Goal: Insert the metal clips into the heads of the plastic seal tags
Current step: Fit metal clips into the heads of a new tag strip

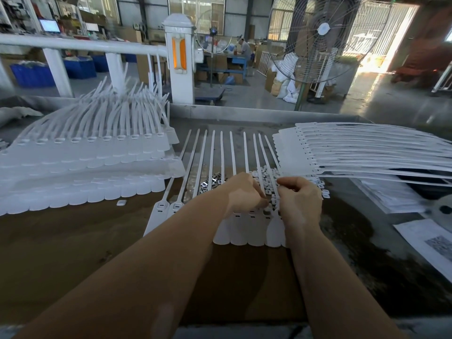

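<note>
A strip of joined white plastic seal tags (242,233) lies on the brown cardboard in front of me, heads near and tails pointing away. Small metal clips (211,184) lie in a loose pile behind the strip, with a heap of small white pieces (265,173) beside them. My left hand (244,192) rests over the tag heads with its fingers curled down at one head. My right hand (299,199) is beside it, fingers curled, thumb and fingertips pinched together over the right end of the strip. Whatever sits between the fingertips is too small to make out.
A tall stack of tag strips (80,167) fills the left of the table, another stack (367,150) fans out at the right. One loose white piece (121,203) lies on the cardboard. Printed papers (428,243) lie at the right edge. A standing fan (322,37) is behind the table.
</note>
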The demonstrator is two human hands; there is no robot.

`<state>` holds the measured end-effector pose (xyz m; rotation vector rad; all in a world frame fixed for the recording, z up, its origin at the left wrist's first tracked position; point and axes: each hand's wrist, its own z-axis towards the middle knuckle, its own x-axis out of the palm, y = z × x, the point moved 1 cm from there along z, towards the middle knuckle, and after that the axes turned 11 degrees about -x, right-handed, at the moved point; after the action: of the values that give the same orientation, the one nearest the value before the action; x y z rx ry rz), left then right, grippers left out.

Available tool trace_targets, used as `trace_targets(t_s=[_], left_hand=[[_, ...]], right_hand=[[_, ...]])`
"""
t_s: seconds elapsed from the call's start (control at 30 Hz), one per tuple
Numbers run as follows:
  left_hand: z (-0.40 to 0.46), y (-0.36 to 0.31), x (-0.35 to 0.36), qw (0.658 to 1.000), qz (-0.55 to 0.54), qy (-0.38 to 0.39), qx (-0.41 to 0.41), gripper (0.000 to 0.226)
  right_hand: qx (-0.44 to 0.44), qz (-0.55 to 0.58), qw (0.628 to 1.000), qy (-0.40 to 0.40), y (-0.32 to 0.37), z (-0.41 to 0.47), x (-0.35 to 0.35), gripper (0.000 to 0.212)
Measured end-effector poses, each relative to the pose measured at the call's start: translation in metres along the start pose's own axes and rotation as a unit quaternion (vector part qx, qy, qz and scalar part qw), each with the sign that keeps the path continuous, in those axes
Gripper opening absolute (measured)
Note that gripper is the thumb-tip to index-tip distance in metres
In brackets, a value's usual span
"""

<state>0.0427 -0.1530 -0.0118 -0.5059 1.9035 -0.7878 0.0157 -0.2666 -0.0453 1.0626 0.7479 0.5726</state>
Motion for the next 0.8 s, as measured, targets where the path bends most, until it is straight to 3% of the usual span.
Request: trace_targets(t_s=[0.2, 0.33, 0.57, 0.8], left_hand=[[-0.002, -0.005, -0.001, 0.999, 0.032, 0.017, 0.004, 0.019], [-0.004, -0.008, 0.001, 0.999, 0.025, 0.034, 0.002, 0.002], [0.000, -0.005, 0.003, 0.999, 0.042, -0.001, -0.013, 0.022], [0.000, 0.003, 0.008, 0.999, 0.009, -0.029, -0.012, 0.024]], right_hand=[[-0.003, -0.005, 1.000, 0.001, 0.001, -0.001, 0.000, 0.031], [-0.003, -0.006, 1.000, 0.000, 0.002, -0.002, 0.000, 0.029], [-0.004, -0.009, 1.000, 0.002, 0.003, -0.003, 0.000, 0.030], [-0.011, -0.013, 1.000, 0.001, 0.004, -0.004, -0.001, 0.027]])
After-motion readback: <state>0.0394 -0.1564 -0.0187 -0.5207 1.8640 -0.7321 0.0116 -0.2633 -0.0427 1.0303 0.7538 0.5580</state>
